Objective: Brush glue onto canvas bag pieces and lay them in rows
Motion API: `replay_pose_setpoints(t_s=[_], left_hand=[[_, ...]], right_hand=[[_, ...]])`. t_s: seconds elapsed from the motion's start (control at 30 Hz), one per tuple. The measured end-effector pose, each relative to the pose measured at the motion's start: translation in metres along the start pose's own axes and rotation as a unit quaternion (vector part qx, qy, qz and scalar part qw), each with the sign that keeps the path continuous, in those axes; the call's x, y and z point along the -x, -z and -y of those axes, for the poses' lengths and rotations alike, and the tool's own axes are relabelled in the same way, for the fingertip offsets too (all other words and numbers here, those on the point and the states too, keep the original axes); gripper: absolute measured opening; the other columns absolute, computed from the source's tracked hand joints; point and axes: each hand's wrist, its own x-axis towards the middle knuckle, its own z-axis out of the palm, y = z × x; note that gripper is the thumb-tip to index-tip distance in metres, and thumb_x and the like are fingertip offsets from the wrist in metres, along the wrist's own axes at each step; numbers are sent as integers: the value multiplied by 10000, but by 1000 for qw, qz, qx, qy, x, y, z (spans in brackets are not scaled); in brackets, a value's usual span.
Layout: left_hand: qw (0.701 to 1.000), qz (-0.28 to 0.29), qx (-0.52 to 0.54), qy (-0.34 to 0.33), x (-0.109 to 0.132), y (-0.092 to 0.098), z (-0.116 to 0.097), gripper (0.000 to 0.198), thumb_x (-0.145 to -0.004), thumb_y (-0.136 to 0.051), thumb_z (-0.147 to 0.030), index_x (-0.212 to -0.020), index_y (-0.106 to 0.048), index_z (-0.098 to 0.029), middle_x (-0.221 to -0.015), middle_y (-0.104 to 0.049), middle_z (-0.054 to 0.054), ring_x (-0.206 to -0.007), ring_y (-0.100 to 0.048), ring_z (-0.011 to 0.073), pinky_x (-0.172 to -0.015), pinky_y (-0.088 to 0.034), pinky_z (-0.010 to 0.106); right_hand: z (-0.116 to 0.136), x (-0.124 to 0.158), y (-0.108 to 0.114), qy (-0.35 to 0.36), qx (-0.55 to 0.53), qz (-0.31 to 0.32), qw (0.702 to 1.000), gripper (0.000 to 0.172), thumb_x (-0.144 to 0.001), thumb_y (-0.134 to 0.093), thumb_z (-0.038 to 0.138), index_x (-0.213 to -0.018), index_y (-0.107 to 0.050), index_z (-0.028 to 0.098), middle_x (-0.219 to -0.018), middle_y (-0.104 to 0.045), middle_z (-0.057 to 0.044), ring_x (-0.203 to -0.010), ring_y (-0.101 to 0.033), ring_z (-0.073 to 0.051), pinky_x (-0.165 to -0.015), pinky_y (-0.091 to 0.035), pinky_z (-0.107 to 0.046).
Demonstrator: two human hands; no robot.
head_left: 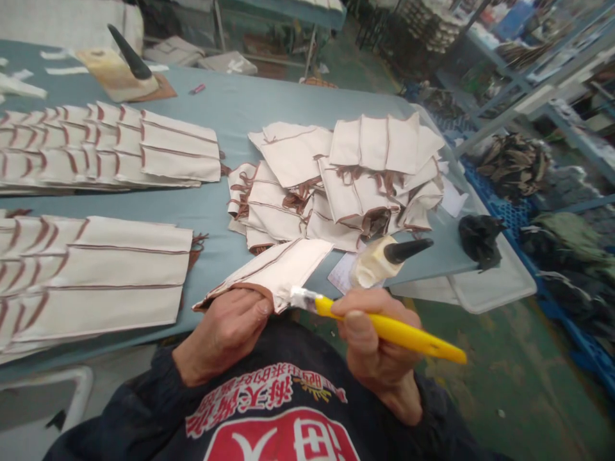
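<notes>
My left hand (225, 333) is closed on the near end of a cream fabric piece with brown edging (276, 266), held above the table's front edge. In my right hand (375, 339) is a yellow-handled brush (384, 326); its bristle tip touches the near corner of that fabric piece. The same hand also carries a cream glue bottle with a black nozzle (384, 259), tilted and pointing right.
A loose heap of similar fabric pieces (346, 179) lies on the blue-grey table (240, 102). Fanned rows of pieces (110, 150) lie at left. Another bottle with a black nozzle (120, 70) stands at the back. A white tray (485, 285) and black cloth (480, 237) sit at right.
</notes>
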Motion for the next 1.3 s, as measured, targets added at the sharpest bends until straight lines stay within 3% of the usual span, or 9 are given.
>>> replay_pose_setpoints(t_s=[0.13,0.3,0.47,0.63,0.8,0.93,1.13,1.3], left_hand=[[1000,11,-5,-9,1,0,0,294,-964,-445,33,-841,-575,-200,-683,-638,28,-662,-612,197,-654,-482,303],[1000,15,-17,-4,5,2,-1,316,-977,-437,18,-798,-554,-215,-662,-624,19,-607,-568,192,-576,-425,304],[1000,22,-11,2,7,2,-2,310,-986,-434,21,-840,-567,-218,-672,-636,16,-604,-572,190,-568,-414,303],[1000,26,-7,3,9,-1,-4,305,-993,-450,17,-823,-569,-207,-682,-639,23,-613,-568,184,-576,-399,309],[1000,25,-17,0,11,-4,-4,337,-991,-424,22,-783,-542,-216,-650,-611,11,-589,-534,179,-573,-408,304],[1000,23,-21,0,10,-5,-5,331,-1005,-421,14,-803,-549,-215,-678,-637,17,-614,-566,171,-579,-418,293],[1000,21,-13,-4,9,-4,-8,307,-985,-435,23,-850,-582,-210,-679,-658,22,-619,-596,182,-586,-441,302],[1000,21,-3,2,12,-4,-9,322,-985,-441,18,-806,-568,-217,-665,-643,18,-601,-581,185,-579,-433,309]], right_hand=[[10,-1,-4,93,-6,71,993,344,-1110,-474,330,-816,-618,225,-579,-628,66,-487,-602,-79,-542,-501,-224],[8,-1,1,68,1,22,997,325,-1102,-490,343,-831,-640,246,-591,-656,55,-475,-614,-108,-530,-525,-259],[7,-2,0,89,-24,96,991,288,-1097,-487,329,-857,-628,256,-585,-651,55,-466,-615,-117,-510,-534,-254],[7,-2,4,78,4,66,995,276,-1085,-491,291,-853,-636,259,-610,-677,48,-486,-628,-118,-515,-542,-255],[11,5,2,73,-13,110,991,256,-1062,-535,284,-829,-635,247,-607,-681,53,-509,-645,-104,-546,-557,-234],[11,8,3,40,-23,60,997,271,-1062,-514,271,-825,-644,254,-609,-691,45,-477,-636,-116,-504,-546,-243],[-10,6,11,-57,46,28,997,230,-1028,-575,274,-826,-674,227,-623,-649,42,-413,-508,-91,-394,-390,-226],[-13,8,15,-99,35,-30,994,233,-1045,-584,331,-868,-691,223,-672,-667,16,-513,-597,-123,-434,-418,-235]])
